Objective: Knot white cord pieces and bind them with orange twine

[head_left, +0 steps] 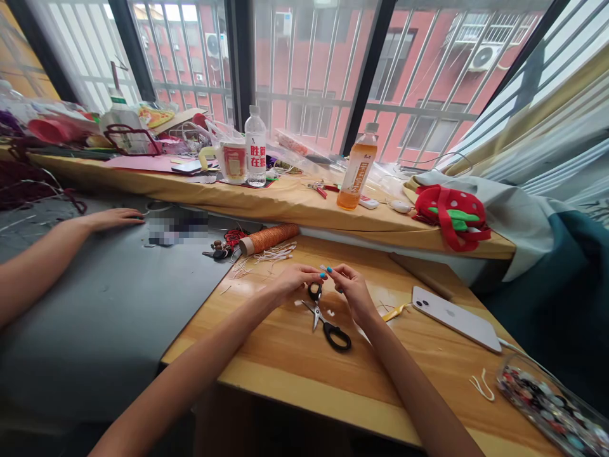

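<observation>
Head view: left hand and right hand pinch a pale scrap, likely for control. Scissors lie open below; presumably for easy reach.

Shows blue fingernails, black scissor handles, an orange spool, a white phone, a red bag with pale dots, tan grain on the counter.

Craft workspace: scissors, thread, beads
</observation>
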`<state>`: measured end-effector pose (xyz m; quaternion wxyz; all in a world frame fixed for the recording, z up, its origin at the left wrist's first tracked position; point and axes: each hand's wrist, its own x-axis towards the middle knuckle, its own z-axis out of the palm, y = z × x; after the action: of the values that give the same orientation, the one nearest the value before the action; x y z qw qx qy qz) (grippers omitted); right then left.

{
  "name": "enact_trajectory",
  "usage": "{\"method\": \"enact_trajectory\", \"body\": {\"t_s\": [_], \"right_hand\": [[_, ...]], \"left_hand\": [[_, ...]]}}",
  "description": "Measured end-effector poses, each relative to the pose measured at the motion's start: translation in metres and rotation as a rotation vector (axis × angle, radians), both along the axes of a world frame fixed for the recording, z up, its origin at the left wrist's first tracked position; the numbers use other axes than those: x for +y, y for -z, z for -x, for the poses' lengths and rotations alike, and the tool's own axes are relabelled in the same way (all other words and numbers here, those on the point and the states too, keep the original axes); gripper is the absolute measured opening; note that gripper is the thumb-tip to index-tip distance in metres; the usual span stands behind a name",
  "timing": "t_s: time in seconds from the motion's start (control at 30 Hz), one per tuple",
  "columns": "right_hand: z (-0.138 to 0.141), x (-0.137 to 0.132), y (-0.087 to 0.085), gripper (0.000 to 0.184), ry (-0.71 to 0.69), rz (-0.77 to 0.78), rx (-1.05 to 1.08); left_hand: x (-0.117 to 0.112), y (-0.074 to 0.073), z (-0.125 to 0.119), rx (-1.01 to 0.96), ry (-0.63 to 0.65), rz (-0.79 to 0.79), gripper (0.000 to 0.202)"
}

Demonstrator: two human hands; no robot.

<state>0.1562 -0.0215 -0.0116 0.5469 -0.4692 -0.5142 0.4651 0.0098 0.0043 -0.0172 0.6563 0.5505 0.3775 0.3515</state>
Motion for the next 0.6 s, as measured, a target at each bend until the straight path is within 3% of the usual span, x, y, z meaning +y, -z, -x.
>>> {"method": "enact_trajectory", "body": {"t_s": [0.2,0.47,0.6], "right_hand": [[0.0,0.0,-0.001,0.025,0.023,-0.011,-0.061],[-0.001,0.003,0.003,0.032,0.138,-0.099,-0.164],[0.0,0.004,0.008,0.033,0.188,-0.155,-0.226]], "left_hand": [[-0.007,-0.012,0.0,0.003,-0.095,-0.105,0.022],[-0.008,-0.021,0.001,0.235,-0.239,-0.324,0.018],[-0.011,-0.023,-0.001,0.201,-0.292,-0.331,0.016]]}}
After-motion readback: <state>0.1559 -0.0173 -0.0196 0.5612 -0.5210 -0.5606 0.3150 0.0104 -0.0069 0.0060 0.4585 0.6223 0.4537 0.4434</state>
